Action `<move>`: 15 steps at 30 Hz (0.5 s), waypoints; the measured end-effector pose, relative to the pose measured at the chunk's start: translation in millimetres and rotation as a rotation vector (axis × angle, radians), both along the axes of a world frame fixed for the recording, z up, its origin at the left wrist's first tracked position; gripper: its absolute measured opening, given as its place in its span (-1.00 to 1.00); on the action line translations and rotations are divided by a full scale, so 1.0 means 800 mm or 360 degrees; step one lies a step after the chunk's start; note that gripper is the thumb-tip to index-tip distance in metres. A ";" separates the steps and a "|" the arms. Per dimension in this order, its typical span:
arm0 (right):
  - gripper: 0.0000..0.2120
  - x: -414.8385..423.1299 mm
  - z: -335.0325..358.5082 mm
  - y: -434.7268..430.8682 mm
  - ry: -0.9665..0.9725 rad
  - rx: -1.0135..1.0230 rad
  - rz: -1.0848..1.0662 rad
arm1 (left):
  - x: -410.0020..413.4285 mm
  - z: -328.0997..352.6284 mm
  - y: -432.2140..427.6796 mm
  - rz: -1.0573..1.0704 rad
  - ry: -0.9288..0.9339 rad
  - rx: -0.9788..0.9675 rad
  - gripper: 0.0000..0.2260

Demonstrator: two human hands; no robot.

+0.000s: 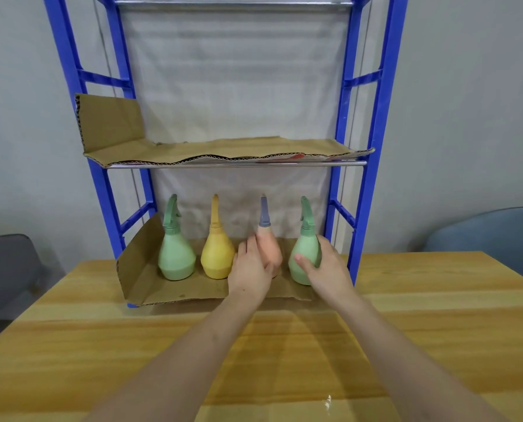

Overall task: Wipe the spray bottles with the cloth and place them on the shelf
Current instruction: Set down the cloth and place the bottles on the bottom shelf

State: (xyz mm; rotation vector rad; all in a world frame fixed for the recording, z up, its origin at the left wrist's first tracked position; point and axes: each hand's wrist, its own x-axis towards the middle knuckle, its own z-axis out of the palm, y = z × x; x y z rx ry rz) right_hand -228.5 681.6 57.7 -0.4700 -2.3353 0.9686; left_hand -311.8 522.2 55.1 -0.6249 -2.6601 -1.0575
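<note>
Blue-framed shelf (pixel 376 117), standing at the far edge of a wooden table (pixel 101 330); lower tier lined with a cardboard tray (pixel 141 278), upper tier with a wavy cardboard sheet (pixel 223 147).

Lower tier, left to right, all upright on the cardboard:
- left green spray bottle (pixel 176 254), untouched.
- yellow spray bottle (pixel 217 254), just beside it, untouched.
- pink spray bottle (pixel 270 248) with purple nozzle. The left hand (pixel 249 269) holds it from the near left, back of the hand toward the camera, fingers (pixel 245 248) curled against its body; the lower body is hidden behind the hand.
- right green spray bottle (pixel 304 254), near the shelf's right post. The right hand (pixel 324 269) grips it, thumb lying across the near face and the other fingers wrapped round its right and far side.

Both forearms reach across the table from the near edge.

Surroundings: grey chair (pixel 4 269) at left, blue chair (pixel 482 233) at right, pale wall behind.
</note>
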 end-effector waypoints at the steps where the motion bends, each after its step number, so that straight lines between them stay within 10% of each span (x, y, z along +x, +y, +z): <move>1: -0.41 0.002 -0.001 0.001 -0.0017 -0.0021 0.0010 | 0.001 -0.002 0.000 0.0009 -0.0003 -0.0015 -0.23; 15: -0.30 0.014 -0.007 0.010 -0.0070 0.0022 0.0079 | 0.008 -0.006 0.009 0.0040 -0.0025 -0.0034 -0.20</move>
